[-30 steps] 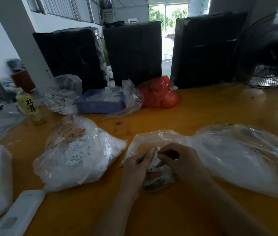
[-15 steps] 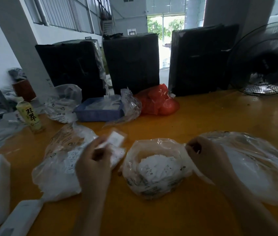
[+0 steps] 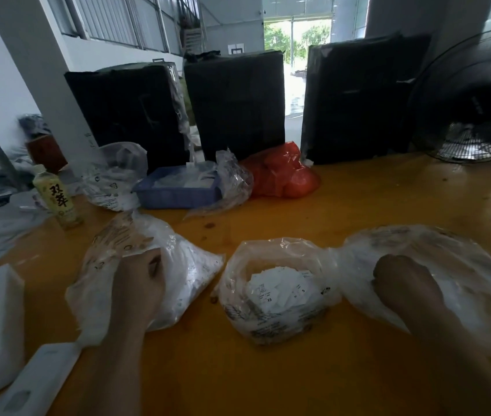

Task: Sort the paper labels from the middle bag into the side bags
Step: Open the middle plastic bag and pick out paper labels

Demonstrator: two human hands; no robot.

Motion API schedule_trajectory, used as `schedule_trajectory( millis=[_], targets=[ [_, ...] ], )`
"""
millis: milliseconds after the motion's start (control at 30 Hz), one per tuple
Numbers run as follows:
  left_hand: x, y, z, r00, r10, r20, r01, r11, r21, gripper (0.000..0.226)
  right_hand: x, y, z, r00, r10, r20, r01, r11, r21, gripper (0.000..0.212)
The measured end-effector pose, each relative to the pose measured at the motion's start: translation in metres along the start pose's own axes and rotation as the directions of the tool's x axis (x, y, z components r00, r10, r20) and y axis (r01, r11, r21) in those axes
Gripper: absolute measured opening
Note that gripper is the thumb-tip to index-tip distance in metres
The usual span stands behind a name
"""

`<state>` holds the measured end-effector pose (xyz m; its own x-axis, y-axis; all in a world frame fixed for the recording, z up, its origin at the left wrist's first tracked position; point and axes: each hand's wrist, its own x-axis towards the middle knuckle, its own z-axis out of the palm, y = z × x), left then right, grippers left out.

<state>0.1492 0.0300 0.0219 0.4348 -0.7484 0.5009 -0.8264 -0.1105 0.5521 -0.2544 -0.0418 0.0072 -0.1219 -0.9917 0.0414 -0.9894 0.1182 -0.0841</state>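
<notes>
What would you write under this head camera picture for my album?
Left hand in the left bag, right hand in the right bag, middle bag waiting.

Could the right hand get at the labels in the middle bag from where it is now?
Probably yes. The right hand is at the right side bag, next to the middle bag, whose mouth gapes upward with the paper labels exposed and nothing lying between.

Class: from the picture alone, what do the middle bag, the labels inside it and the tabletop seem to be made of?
Middle bag: thin clear plastic film, glossy; it crinkles and shows its contents.
Labels: likely paper, matte white, flat slips with small black print.
Tabletop: possibly varnished or laminated wood, orange-brown, smooth, with soft reflections.
</notes>
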Motion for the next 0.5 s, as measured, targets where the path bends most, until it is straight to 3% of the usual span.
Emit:
schedule_trajectory(
  millis=[167,300,400,500],
  targets=[
    [0.001,-0.004,0.000,0.999,-0.020,0.025,0.018,0.997,0.075,0.020,0.000,0.000,0.001,0.996,0.080,-0.029,-0.077,0.993,0.087,0.031],
    [-0.004,0.012,-0.010,0.983,0.002,-0.184,0.005,0.999,0.035,0.040,-0.001,-0.003,-0.002,0.996,0.068,-0.066,-0.057,0.986,0.154,0.031],
    [-0.013,0.032,-0.012,0.892,0.057,-0.448,-0.100,0.992,-0.073,0.031,-0.004,-0.005,-0.005,0.991,0.045,-0.122,-0.020,0.980,0.199,0.030],
    [-0.026,0.061,0.000,0.898,0.138,-0.417,-0.257,0.935,-0.244,0.021,-0.008,-0.008,-0.010,0.986,0.018,-0.163,0.021,0.971,0.237,0.029]
  ],
)
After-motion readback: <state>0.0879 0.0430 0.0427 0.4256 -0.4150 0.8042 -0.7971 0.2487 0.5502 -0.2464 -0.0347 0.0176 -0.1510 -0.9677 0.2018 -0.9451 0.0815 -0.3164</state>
